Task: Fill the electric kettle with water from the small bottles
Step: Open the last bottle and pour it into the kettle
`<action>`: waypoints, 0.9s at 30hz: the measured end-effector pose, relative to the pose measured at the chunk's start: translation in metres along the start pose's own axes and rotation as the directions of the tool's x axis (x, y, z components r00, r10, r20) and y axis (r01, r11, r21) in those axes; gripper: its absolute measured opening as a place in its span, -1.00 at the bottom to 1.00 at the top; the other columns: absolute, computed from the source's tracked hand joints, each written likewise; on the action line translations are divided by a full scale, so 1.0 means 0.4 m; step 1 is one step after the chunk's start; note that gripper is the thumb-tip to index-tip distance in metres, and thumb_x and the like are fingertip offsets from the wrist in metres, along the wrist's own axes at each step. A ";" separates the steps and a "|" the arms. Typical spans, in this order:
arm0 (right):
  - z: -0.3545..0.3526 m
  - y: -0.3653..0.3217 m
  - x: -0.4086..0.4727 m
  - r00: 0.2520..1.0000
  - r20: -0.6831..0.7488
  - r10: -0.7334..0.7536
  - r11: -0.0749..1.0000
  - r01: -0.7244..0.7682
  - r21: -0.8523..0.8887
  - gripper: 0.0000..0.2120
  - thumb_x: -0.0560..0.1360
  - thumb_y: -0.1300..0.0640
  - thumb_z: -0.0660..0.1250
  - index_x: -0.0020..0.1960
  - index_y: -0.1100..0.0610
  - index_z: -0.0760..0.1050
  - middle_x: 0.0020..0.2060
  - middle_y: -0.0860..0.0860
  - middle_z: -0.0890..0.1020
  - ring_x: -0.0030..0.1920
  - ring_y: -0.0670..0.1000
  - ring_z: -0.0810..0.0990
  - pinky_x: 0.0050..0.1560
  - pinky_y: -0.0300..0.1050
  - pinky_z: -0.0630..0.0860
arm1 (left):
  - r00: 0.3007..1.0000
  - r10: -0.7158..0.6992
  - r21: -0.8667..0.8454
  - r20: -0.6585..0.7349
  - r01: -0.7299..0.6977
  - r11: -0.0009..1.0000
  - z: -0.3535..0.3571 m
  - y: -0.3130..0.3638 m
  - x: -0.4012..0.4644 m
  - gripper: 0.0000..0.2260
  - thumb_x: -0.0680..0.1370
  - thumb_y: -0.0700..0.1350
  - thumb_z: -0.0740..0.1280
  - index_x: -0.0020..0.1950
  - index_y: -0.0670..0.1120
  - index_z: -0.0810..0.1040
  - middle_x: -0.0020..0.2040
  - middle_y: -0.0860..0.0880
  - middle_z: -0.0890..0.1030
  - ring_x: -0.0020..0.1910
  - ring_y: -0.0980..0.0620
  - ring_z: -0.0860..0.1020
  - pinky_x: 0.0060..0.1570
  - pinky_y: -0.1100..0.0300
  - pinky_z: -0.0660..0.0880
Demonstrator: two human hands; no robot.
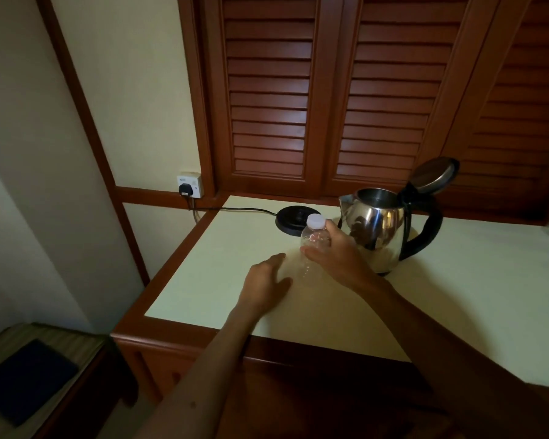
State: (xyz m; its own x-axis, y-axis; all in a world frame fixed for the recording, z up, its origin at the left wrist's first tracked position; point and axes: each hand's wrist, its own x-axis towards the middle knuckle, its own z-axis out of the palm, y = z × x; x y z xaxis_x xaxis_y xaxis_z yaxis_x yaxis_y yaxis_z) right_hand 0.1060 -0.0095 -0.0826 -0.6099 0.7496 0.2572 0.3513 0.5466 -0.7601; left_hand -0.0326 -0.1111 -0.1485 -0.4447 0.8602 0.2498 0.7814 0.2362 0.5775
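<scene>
Small clear plastic bottle with white cap (314,240) stands upright on cream counter (457,296), just left of steel electric kettle (377,229), lid open. Right hand (333,258) fingers curl round bottle; left hand (267,280) flat, relaxed, just left, nearer cap.

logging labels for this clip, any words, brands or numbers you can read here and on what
No text can be read.
Socket: a small mark at its top left, too small and blurred to read.
Plug: a faint mark, unreadable.
Bottle: clear, no label showing; its cap is plain white.
Kettle: bare shiny steel, no brand in view.
Base: plain black, nothing legible.
</scene>
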 end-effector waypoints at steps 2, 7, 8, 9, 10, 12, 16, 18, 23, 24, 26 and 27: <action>-0.036 0.026 -0.037 1.000 -0.010 -0.025 0.999 0.025 0.048 -0.47 0.45 0.04 0.41 0.33 0.13 0.30 0.08 0.05 0.53 0.04 0.02 0.55 -0.05 -0.20 0.53 | 0.995 0.096 0.118 0.009 -0.097 0.988 0.015 0.005 -0.002 -0.67 0.56 -0.12 0.31 0.33 -0.09 0.56 0.26 -0.06 0.61 0.21 -0.06 0.57 0.21 0.15 0.46; -0.165 0.118 -0.128 1.000 -0.002 -0.010 0.993 0.010 0.120 -0.30 0.46 0.18 0.44 0.47 0.08 0.13 0.16 -0.06 0.51 0.05 -0.14 0.55 -0.11 -0.40 0.49 | 0.991 0.135 0.242 -0.011 -0.128 0.962 0.059 0.050 -0.017 -0.77 0.53 -0.24 0.24 0.08 -0.17 0.65 0.10 -0.09 0.64 0.08 -0.08 0.59 0.04 0.09 0.56; -0.193 0.136 -0.144 1.000 -0.001 -0.001 0.995 0.001 0.102 -0.32 0.45 0.18 0.44 0.44 0.04 0.16 0.12 -0.12 0.51 0.01 -0.20 0.54 -0.17 -0.45 0.47 | 0.990 0.143 0.233 -0.022 -0.134 0.963 0.072 0.073 -0.021 -0.77 0.53 -0.24 0.25 0.08 -0.16 0.66 0.12 -0.09 0.64 0.10 -0.08 0.59 0.04 0.09 0.56; -0.222 0.154 -0.162 1.000 0.002 0.011 0.996 -0.011 0.089 -0.37 0.45 0.17 0.45 0.40 0.01 0.19 0.08 -0.15 0.50 -0.01 -0.19 0.55 -0.22 -0.46 0.47 | 0.987 0.160 0.215 -0.017 -0.153 0.965 0.091 0.106 -0.025 -0.76 0.53 -0.23 0.25 0.11 -0.15 0.67 0.16 -0.08 0.64 0.13 -0.07 0.59 0.07 0.10 0.55; -0.252 0.173 -0.179 1.000 -0.001 0.021 0.997 -0.021 0.079 -0.39 0.45 0.15 0.45 0.38 -0.02 0.21 0.06 -0.16 0.50 -0.01 -0.16 0.56 -0.23 -0.44 0.47 | 0.982 0.187 0.192 -0.001 -0.184 0.964 0.115 0.147 -0.030 -0.74 0.53 -0.22 0.25 0.13 -0.13 0.67 0.19 -0.07 0.63 0.15 -0.05 0.59 0.11 0.10 0.54; -0.320 0.217 -0.211 0.998 -0.040 0.050 0.998 -0.048 0.048 -0.36 0.44 0.11 0.46 0.41 0.00 0.21 0.07 -0.15 0.50 0.01 -0.11 0.54 -0.16 -0.40 0.43 | 0.971 0.236 0.152 0.043 -0.240 0.959 0.179 0.240 -0.038 -0.73 0.53 -0.18 0.26 0.16 -0.09 0.66 0.22 -0.03 0.63 0.17 -0.03 0.58 0.13 0.11 0.53; -0.487 0.334 -0.269 0.983 -0.156 0.100 0.995 -0.101 0.006 -0.35 0.41 0.05 0.49 0.40 0.04 0.25 0.04 -0.10 0.54 -0.04 -0.06 0.57 -0.13 -0.36 0.44 | 0.960 0.267 0.095 0.083 -0.274 0.957 0.323 0.433 -0.029 -0.73 0.53 -0.09 0.27 0.17 0.00 0.66 0.19 0.04 0.63 0.18 0.01 0.56 0.12 0.12 0.52; -0.578 0.399 -0.294 0.969 -0.200 0.143 0.989 -0.148 -0.008 -0.36 0.42 0.04 0.48 0.39 0.05 0.26 0.05 -0.10 0.53 -0.03 -0.05 0.56 -0.06 -0.31 0.47 | 0.939 0.313 0.071 0.144 -0.326 0.943 0.397 0.533 -0.016 -0.72 0.53 -0.08 0.27 0.19 0.01 0.65 0.25 0.04 0.59 0.22 0.01 0.55 0.15 0.10 0.53; -0.794 0.572 -0.341 0.922 -0.293 0.253 0.965 -0.264 0.004 -0.40 0.41 0.04 0.49 0.36 0.11 0.32 0.17 0.01 0.58 0.01 -0.02 0.56 0.05 -0.17 0.50 | 0.910 0.368 0.037 0.189 -0.381 0.924 0.565 0.742 0.046 -0.72 0.54 -0.10 0.28 0.22 0.02 0.64 0.34 0.04 0.55 0.31 0.05 0.51 0.29 0.14 0.44; -0.833 0.605 -0.347 0.911 -0.312 0.268 0.960 -0.278 0.013 -0.39 0.41 0.04 0.49 0.37 0.12 0.32 0.19 0.03 0.58 0.04 0.00 0.58 0.08 -0.15 0.51 | 0.909 0.377 0.045 0.180 -0.390 0.920 0.595 0.773 0.067 -0.72 0.54 -0.11 0.29 0.21 0.00 0.65 0.32 0.04 0.57 0.30 0.06 0.52 0.30 0.18 0.41; -0.900 0.669 -0.349 0.894 -0.345 0.285 0.954 -0.300 0.009 -0.37 0.40 0.03 0.49 0.38 0.13 0.32 0.22 0.04 0.57 0.12 0.06 0.59 0.17 -0.04 0.53 | 0.911 0.378 0.056 0.162 -0.391 0.919 0.652 0.825 0.114 -0.73 0.53 -0.12 0.29 0.20 -0.03 0.66 0.28 0.02 0.60 0.27 0.05 0.54 0.30 0.22 0.39; -0.930 0.699 -0.348 0.888 -0.359 0.288 0.952 -0.307 0.004 -0.37 0.40 0.02 0.50 0.37 0.12 0.32 0.22 0.04 0.57 0.13 0.07 0.59 0.18 0.01 0.54 | 0.915 0.369 0.058 0.161 -0.382 0.922 0.678 0.847 0.139 -0.73 0.53 -0.12 0.29 0.19 -0.04 0.66 0.27 0.00 0.61 0.26 0.04 0.55 0.31 0.22 0.40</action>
State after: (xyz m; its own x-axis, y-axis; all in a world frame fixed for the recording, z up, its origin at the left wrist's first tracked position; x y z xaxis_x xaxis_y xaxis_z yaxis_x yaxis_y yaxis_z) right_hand 0.5533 0.1779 -0.1091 -0.1849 0.9569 0.2239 0.5189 0.2886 -0.8046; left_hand 0.3261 0.1391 -0.1497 -0.0478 0.9473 0.3167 0.9161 -0.0848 0.3919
